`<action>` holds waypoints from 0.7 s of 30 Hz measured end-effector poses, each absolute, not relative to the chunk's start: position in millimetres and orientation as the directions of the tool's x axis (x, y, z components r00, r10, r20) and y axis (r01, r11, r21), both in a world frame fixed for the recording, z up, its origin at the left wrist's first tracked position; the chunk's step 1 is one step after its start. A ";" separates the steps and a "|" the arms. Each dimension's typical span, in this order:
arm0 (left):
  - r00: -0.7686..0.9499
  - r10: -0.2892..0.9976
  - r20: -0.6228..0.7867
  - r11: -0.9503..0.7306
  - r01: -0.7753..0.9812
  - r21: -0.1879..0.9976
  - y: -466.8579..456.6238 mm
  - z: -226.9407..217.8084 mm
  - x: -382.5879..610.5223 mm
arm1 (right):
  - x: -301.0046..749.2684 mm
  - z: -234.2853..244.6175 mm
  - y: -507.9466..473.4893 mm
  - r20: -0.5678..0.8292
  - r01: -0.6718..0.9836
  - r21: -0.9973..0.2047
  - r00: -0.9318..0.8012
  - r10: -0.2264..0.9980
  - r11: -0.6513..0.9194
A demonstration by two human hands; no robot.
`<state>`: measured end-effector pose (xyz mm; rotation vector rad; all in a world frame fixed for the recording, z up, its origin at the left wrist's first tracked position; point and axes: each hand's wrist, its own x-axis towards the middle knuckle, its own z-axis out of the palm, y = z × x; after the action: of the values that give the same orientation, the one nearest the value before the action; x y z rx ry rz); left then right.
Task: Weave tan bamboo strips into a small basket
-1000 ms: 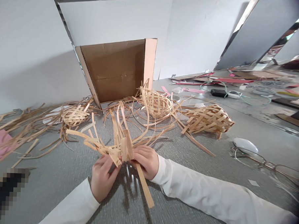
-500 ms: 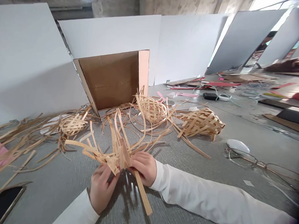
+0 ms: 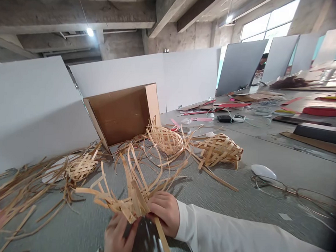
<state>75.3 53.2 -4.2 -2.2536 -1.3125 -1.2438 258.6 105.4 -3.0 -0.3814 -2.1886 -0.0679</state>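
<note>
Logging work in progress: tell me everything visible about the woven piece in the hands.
The woven piece is an unfinished tangle of flat tan strips, perhaps bamboo. A small interlaced patch sits at its near end; long free strips curve up and fan out, one wide strip pointing toward the camera. The left hand grips it from below, the right hand from the right.

An open cardboard box (image 3: 124,114) lies tipped on its side on the grey table (image 3: 237,203), against white partition boards (image 3: 32,109). Before it sit a round woven basket (image 3: 166,139) and a longer one (image 3: 221,150); a smaller weave (image 3: 81,167) rests among loose strips (image 3: 17,193) at left. Spectacles (image 3: 287,190) lie at right, beside a white oval object (image 3: 263,171).
</note>
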 end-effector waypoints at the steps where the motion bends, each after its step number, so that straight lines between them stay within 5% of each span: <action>1: 0.233 0.587 0.776 -0.567 0.802 0.188 53.5 -4.5 75.0 | 258.4 -2.7 105.5 0.792 0.297 -0.084 -0.559 0.244 0.951; 15: 0.216 0.618 0.756 -0.537 0.818 0.205 52.7 -9.5 74.2 | 256.7 -4.4 104.9 0.818 0.280 -0.099 -0.524 0.238 0.955; 21: 0.132 0.677 0.724 -0.497 0.808 0.317 46.4 1.1 82.0 | 256.9 -1.9 102.0 0.804 0.261 -0.143 -0.531 0.266 0.955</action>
<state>82.0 46.4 1.1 -2.2446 -1.4874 -1.3008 256.9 102.0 -1.9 -0.3705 -2.1537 0.0060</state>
